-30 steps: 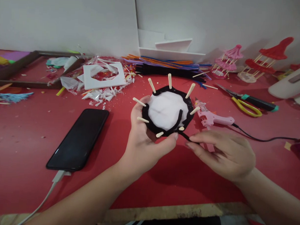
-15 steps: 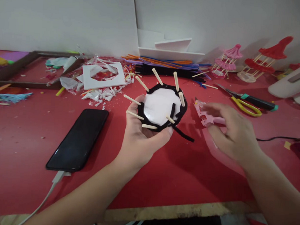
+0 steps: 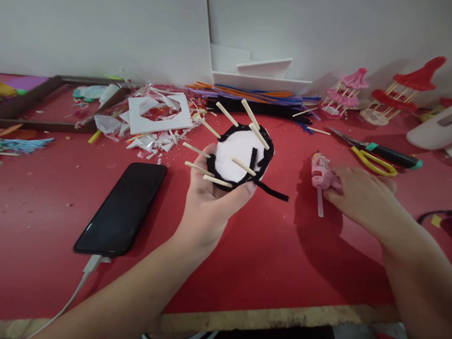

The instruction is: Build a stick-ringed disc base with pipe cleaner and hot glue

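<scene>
A round white disc [image 3: 234, 157], edged with a fuzzy black stem [image 3: 272, 191] and set with pale wooden sticks [image 3: 220, 181], is held above the red tabletop [image 3: 244, 265] by the left hand [image 3: 209, 204]. That hand is partly closed, with the thumb laid along the near rim and the fingers curled around the left side and underneath. The disc is tilted, and a loose end of the black stem is left jutting out from its near right edge. To the right, the handle of a pink glue gun [image 3: 319, 168] is gripped by the right hand [image 3: 363, 195], whose fingers are closed around it and mostly hidden. The gun's nozzle is pointed away from the wearer, and a translucent glue stick [image 3: 320, 201] is seen protruding from its rear. Whether the gun is touching the tabletop cannot be told. On the left, a black smartphone [image 3: 121, 207] is plugged into a white cable [image 3: 71, 292]. Beyond the disc, a white foam board with a cut-out [image 3: 160, 127] is surrounded by scraps, and coloured fuzzy stems [image 3: 251, 94] are heaped. Yellow-handled scissors [image 3: 376, 163] are placed beyond the right hand.
</scene>
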A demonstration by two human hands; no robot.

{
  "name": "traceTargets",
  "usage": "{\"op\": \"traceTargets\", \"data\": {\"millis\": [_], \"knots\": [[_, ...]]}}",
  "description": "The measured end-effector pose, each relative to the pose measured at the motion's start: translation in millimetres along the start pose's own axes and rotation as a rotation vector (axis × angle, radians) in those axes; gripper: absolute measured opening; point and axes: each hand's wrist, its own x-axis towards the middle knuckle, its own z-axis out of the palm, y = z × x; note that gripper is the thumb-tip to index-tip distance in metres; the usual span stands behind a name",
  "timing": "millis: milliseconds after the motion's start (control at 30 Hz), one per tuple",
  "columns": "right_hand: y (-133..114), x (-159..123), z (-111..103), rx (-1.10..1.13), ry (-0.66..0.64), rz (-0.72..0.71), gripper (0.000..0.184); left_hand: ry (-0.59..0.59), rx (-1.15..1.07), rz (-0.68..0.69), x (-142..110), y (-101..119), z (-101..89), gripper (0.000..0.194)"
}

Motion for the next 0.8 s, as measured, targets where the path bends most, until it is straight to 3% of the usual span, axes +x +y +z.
{"op": "traceTargets", "data": {"millis": [100, 267, 400, 600, 800], "knots": [[-7, 0, -10, 0.072, 0.129, -0.111, 0.025, 0.017, -0.005, -0.013, 1, 1, 0.3, 0.076], [-24, -11, -29, 0.516, 0.524, -0.345, 0.021, 0.061, -0.004, -0.025, 1, 2, 2.0, 0.075], [-35, -21, -35, 0.723, 0.475, -0.517, 0.027, 0.057, -0.017, -0.034, 1, 1, 2.5, 0.075], [-48, -22, -37, 0.827, 0.407, -0.558, 0.019, 0.04, -0.01, -0.023, 0, -1, 1.1, 0.077], [-45, -21, -36, 0.85, 0.378, -0.576, 0.019, 0.036, 0.005, -0.047, -2, 0, 2.5, 0.078]]}}
